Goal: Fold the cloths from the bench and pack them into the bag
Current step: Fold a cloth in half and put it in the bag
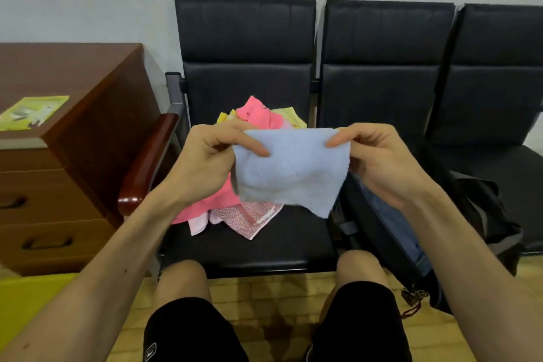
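Now you hold the blue cloth [289,173] up in the air above the table [258,250], over the front part of its left seat. Your left grip [205,153] pinches the upper left corner of it between thumb and fingers. Your right grip [379,161] pinches the upper right corner in the same way, so both are clenched on this cloth. The cloth hangs down flat between them, and its lower edge is free.

On the table, behind and below the held cloth, lies the pile of cloths [254,116]: pink ones, a yellow one at the back, and a patterned pink one nearest to the front edge. The bag [476,209] is black. It lies open on the table, just right of the pile, and shows a blue lining. Left of the table stands a wooden cabinet [88,161] with drawers, and a yellow-green booklet [32,113] lies on top of it.
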